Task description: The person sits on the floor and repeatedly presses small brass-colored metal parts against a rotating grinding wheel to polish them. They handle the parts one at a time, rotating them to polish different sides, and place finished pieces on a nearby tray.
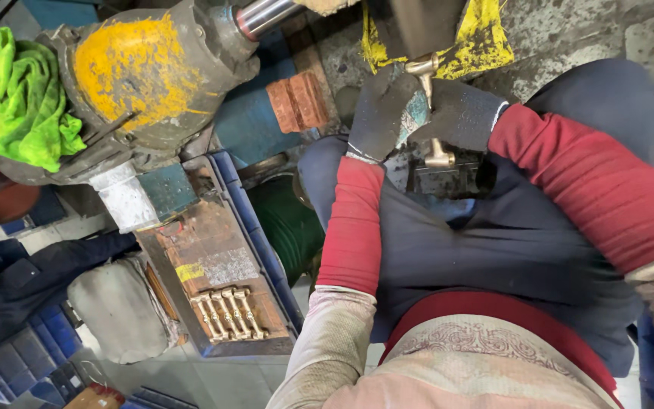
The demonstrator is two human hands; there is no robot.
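Both my hands wear dark knit gloves and grip one brass fitting (430, 83), a slim rod with knobbed ends. My left hand (382, 112) is closed around its left side. My right hand (465, 113) is closed around its right side. The fitting's upper end points at a yellow-painted machine part (486, 38) above, and its lower end (439, 159) sticks out below my gloves. My red sleeves and dark apron fill the lower right.
A blue crate (255, 227) at centre left carries a rusty board with several brass fittings (228, 312) laid side by side. A yellow-stained motor (141, 72) and a green cloth (13, 98) sit at upper left. Another person's dark sleeve (32, 276) lies at left.
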